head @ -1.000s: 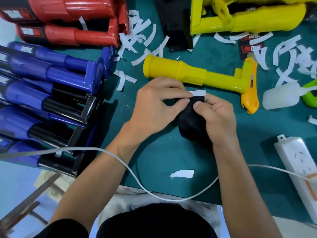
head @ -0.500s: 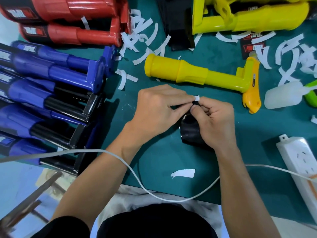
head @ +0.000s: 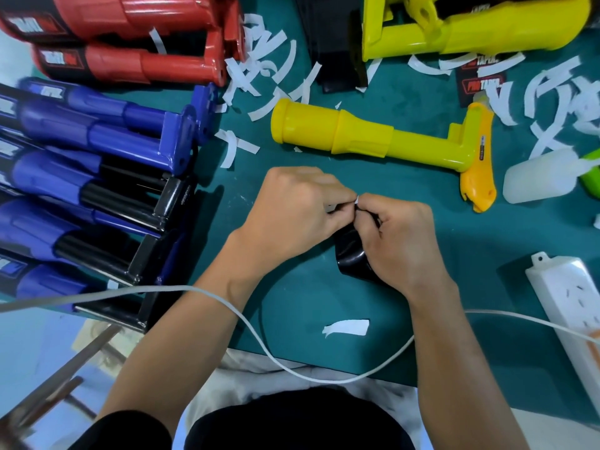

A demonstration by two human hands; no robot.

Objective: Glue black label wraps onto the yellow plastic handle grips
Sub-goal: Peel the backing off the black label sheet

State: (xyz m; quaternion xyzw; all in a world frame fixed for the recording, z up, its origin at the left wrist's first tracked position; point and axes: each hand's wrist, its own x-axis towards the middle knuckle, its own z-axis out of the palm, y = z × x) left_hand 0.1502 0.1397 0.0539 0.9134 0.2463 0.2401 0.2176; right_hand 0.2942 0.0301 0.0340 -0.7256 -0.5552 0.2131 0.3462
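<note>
A curled black label wrap (head: 352, 259) sits between my hands over the green mat. My right hand (head: 401, 243) grips its upper part, fingers curled over it. My left hand (head: 293, 214) pinches the label's top edge, where a tiny sliver of white backing (head: 356, 199) shows between the fingertips. A bare yellow handle grip (head: 367, 136) lies flat just beyond my hands. More yellow handles (head: 470, 27) lie at the back right. Most of the label is hidden under my right hand.
Blue handles (head: 81, 164) with black labels and red handles (head: 130, 37) are stacked on the left. White backing strips (head: 266, 69) litter the mat (head: 487, 248). A yellow knife (head: 479, 164), a glue bottle (head: 542, 177), a power strip (head: 571, 303) and its cable (head: 259, 349) lie nearby.
Both hands have drawn nearer to me with the label. The white backing strip, wide at first, now shows only as a sliver between the fingertips.
</note>
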